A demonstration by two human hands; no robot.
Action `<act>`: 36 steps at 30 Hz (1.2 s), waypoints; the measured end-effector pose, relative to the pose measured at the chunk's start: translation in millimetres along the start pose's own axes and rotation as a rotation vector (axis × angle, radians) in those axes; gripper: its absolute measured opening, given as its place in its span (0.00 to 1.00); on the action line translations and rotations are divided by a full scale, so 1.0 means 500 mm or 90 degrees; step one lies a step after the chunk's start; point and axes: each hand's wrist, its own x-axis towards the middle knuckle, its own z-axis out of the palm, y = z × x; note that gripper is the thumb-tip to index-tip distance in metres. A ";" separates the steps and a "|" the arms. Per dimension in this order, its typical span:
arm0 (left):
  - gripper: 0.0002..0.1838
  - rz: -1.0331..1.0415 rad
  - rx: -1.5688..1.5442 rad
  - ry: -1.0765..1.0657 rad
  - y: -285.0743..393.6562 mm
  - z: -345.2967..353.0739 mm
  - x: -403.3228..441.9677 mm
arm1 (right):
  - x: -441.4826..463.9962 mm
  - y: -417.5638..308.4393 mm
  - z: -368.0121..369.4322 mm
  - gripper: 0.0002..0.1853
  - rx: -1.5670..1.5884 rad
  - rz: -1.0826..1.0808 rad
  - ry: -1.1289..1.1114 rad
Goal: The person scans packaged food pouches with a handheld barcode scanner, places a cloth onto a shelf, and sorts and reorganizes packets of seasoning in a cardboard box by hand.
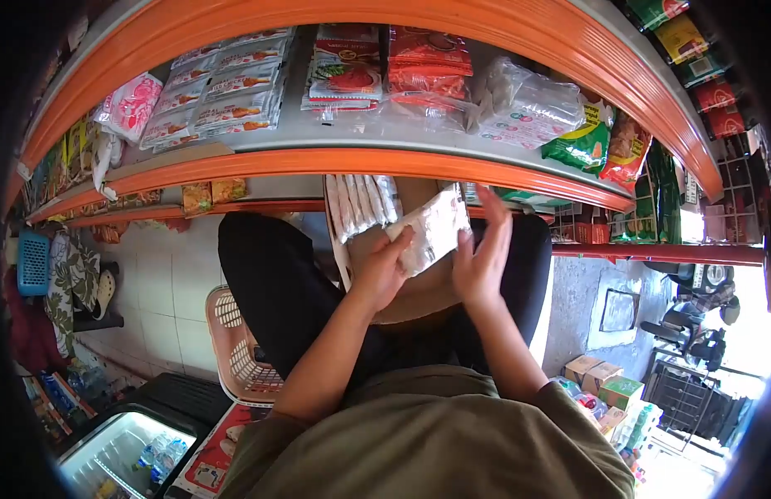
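Observation:
My left hand [382, 273] grips a clear-wrapped packet with whitish contents [433, 231] by its near left edge. My right hand [483, 254] is held up at the packet's right side, fingers stretched out; whether its thumb touches the wrapper I cannot tell. Both hands are over an open cardboard box [414, 306] between my knees. Inside the box, at its far left, similar white packets [359, 204] stand in a tight row. The print on the held packet is too blurred to read.
An orange-edged shelf [377, 163] crosses just beyond the box, bearing silver sachet strips [240, 87], red packets [429, 66] and a plastic-wrapped bundle [527, 104]. A pink basket [240, 353] stands left of my leg. A glass-topped chest [127, 449] is behind it.

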 end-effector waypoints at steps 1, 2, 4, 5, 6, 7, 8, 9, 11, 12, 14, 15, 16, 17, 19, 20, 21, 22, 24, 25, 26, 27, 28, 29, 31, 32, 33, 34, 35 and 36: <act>0.23 -0.029 -0.074 -0.052 -0.007 -0.005 -0.002 | -0.012 -0.010 0.013 0.27 0.049 -0.035 -0.021; 0.26 -0.059 -0.148 -0.106 -0.012 -0.008 -0.007 | -0.018 -0.032 0.026 0.30 0.110 -0.095 -0.113; 0.36 -0.053 -0.111 -0.083 0.004 0.010 -0.031 | -0.062 -0.044 0.064 0.35 -0.127 -0.130 -0.300; 0.39 -0.054 -0.230 -0.204 0.012 0.006 -0.033 | -0.055 -0.046 0.064 0.35 -0.085 -0.103 -0.338; 0.42 -0.053 -0.352 -0.322 0.018 0.005 -0.037 | -0.046 -0.048 0.058 0.34 -0.007 -0.086 -0.346; 0.45 -0.053 -0.358 -0.315 0.028 0.015 -0.050 | -0.036 -0.059 0.041 0.34 0.013 -0.116 -0.341; 0.47 -0.048 -0.391 -0.421 0.033 0.005 -0.052 | -0.026 -0.073 0.024 0.34 0.036 -0.145 -0.334; 0.45 -0.028 -0.425 -0.447 0.036 0.001 -0.049 | -0.029 -0.087 0.011 0.33 0.030 -0.204 -0.330; 0.44 -0.017 -0.461 -0.470 0.017 -0.028 -0.023 | -0.031 -0.109 0.011 0.31 0.088 -0.217 -0.322; 0.42 -0.042 -0.474 -0.223 -0.023 -0.068 0.014 | -0.037 -0.118 0.018 0.31 0.125 -0.184 -0.354; 0.41 -0.056 -0.482 0.018 -0.062 -0.090 0.043 | -0.048 -0.108 0.044 0.32 0.072 -0.212 -0.402; 0.40 -0.003 -0.549 -0.123 -0.075 -0.088 0.040 | -0.043 -0.109 0.053 0.33 0.023 -0.236 -0.444; 0.40 0.051 -0.608 -0.265 -0.085 -0.088 0.035 | -0.038 -0.113 0.050 0.33 0.028 -0.242 -0.444; 0.40 0.103 -0.660 -0.405 -0.089 -0.094 0.028 | -0.034 -0.124 0.040 0.36 0.001 -0.222 -0.413; 0.40 0.098 -0.642 -0.392 -0.084 -0.092 0.014 | -0.041 -0.129 0.041 0.43 -0.099 -0.202 -0.383; 0.40 0.097 -0.627 -0.390 -0.080 -0.083 0.012 | -0.042 -0.116 0.062 0.45 -0.104 -0.196 -0.439; 0.40 0.095 -0.612 -0.391 -0.072 -0.068 0.011 | -0.042 -0.114 0.074 0.45 -0.082 -0.195 -0.437; 0.40 0.099 -0.597 -0.393 -0.059 -0.050 0.013 | -0.037 -0.111 0.080 0.46 -0.059 -0.198 -0.434; 0.40 0.109 -0.556 -0.389 -0.020 -0.028 0.007 | -0.012 -0.127 0.063 0.46 -0.028 -0.198 -0.430; 0.40 0.113 -0.532 -0.385 0.002 -0.021 0.002 | -0.001 -0.136 0.044 0.46 0.006 -0.169 -0.377; 0.40 0.117 -0.510 -0.378 0.020 -0.015 -0.004 | 0.003 -0.138 0.032 0.45 0.040 -0.139 -0.326; 0.40 0.121 -0.492 -0.370 0.030 -0.010 -0.011 | -0.004 -0.129 0.032 0.44 -0.002 -0.143 -0.307; 0.40 0.126 -0.476 -0.362 0.035 -0.006 -0.017 | -0.017 -0.115 0.049 0.44 0.000 -0.145 -0.312; 0.41 0.118 -0.396 -0.237 0.036 -0.003 -0.021 | -0.031 -0.096 0.071 0.44 -0.027 -0.133 -0.348; 0.43 0.086 -0.403 -0.264 0.034 0.001 -0.022 | -0.038 -0.072 0.080 0.43 -0.004 -0.091 -0.410; 0.45 0.052 -0.406 -0.288 0.035 0.001 -0.023 | -0.038 -0.068 0.073 0.43 -0.002 -0.093 -0.410; 0.45 0.052 -0.405 -0.287 0.037 0.001 -0.025 | -0.040 -0.069 0.064 0.41 -0.001 -0.060 -0.323; 0.45 0.048 -0.388 -0.283 0.040 0.003 -0.026 | -0.042 -0.071 0.059 0.40 -0.001 -0.026 -0.236; 0.46 0.043 -0.373 -0.280 0.040 0.007 -0.026 | -0.046 -0.069 0.058 0.38 0.015 -0.019 -0.233; 0.46 0.038 -0.360 -0.278 0.037 0.010 -0.025 | -0.051 -0.059 0.061 0.38 0.012 -0.019 -0.234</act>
